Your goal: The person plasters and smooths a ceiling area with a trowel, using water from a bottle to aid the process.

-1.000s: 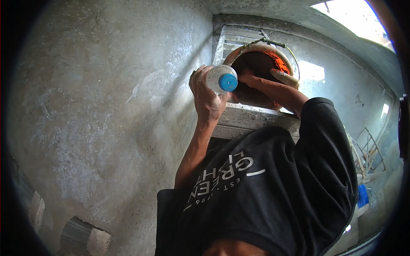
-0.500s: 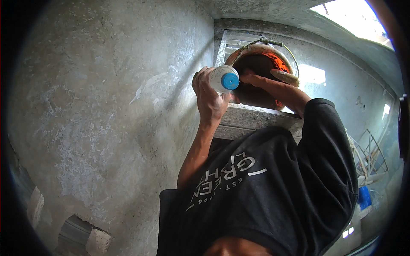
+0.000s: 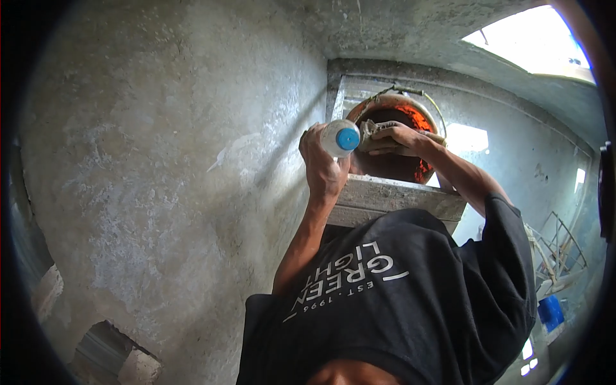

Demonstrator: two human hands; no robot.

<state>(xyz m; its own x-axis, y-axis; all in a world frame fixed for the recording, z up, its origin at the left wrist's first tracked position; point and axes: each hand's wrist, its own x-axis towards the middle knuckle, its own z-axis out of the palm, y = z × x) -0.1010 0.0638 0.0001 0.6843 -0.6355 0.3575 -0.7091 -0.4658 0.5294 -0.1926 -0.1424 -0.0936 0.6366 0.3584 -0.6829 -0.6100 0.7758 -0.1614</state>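
Note:
My left hand is wrapped round a pale, whitish bottle with a blue cap, beside the bucket's left rim. The cap faces the camera. Over the mouth of a bucket with a bright orange inner wall, my right hand is closed round a tan, oblong object. What exactly this object is cannot be made out. The bucket has a raised wire handle and dark contents, and it stands on grey wooden boards in front of my torso.
A rough plastered wall fills the left side, with a broken hole low down. Bright light enters through an opening at the upper right. Thin frame-like pieces and a blue container are at the far right.
My right hand has come up from inside the bucket and taken hold of the tan object, which was at the right rim. The view has shifted, so the bucket appears slightly lower.

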